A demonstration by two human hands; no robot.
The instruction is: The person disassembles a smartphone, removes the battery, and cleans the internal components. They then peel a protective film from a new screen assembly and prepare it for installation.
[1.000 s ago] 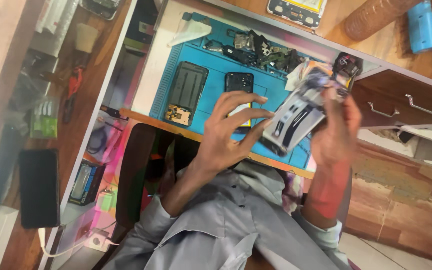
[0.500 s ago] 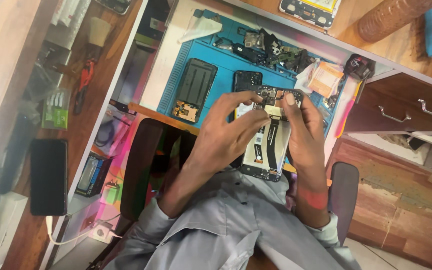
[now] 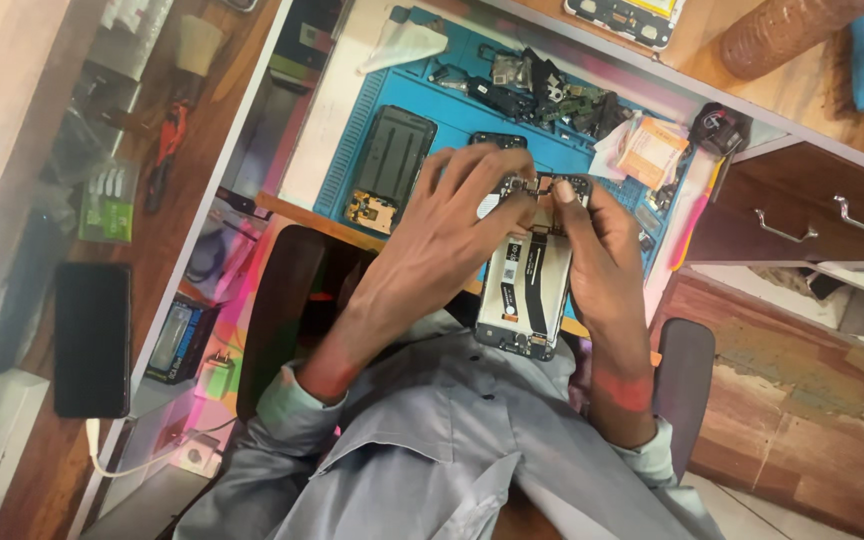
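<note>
We are holding an opened phone (image 3: 527,290) with both hands, just above the near edge of the blue mat (image 3: 432,100) on the worktop (image 3: 337,120). The phone's back is off and we are seeing its insides, with a black strip running down the middle. Our left hand (image 3: 452,215) is curling over the top of the phone, fingers bent and pressing on it. Our right hand (image 3: 597,250) is gripping the phone's right side, with the thumb and fingertips pinching at the top edge. Both hands are touching each other at the top of the phone. On the mat, to the left, another black phone frame (image 3: 392,160) is lying flat. Farther away, a heap of small dark parts (image 3: 552,95) is sitting on the mat.
</note>
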